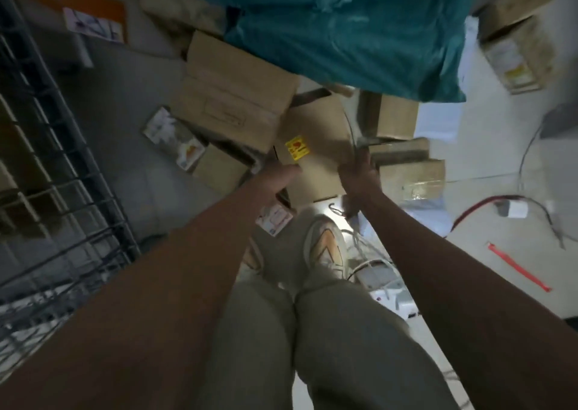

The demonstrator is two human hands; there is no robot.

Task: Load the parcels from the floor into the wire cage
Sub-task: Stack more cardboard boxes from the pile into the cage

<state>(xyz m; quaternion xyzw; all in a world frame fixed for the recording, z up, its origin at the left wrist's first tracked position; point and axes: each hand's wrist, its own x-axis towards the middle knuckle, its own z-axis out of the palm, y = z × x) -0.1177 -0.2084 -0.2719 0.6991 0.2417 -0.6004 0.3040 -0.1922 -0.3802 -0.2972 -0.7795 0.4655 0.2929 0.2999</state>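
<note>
A brown cardboard box with a yellow sticker (316, 146) lies on the floor among other parcels, just ahead of my feet. My left hand (280, 175) presses against its left side below the sticker. On the box's right edge my right hand (359, 171) is clamped, fingers wrapped over the side. A larger flat cardboard box (231, 96) overlaps it at the upper left. The dark wire cage (47, 165) stands along the left edge, with brown boxes visible through its mesh.
A big teal plastic bag (344, 24) lies over the pile at the top. More cartons sit at right (403, 168) and top right (513, 52). White and red cables (481, 203) trail across the pale floor at right. My shoes (325, 247) are close to the box.
</note>
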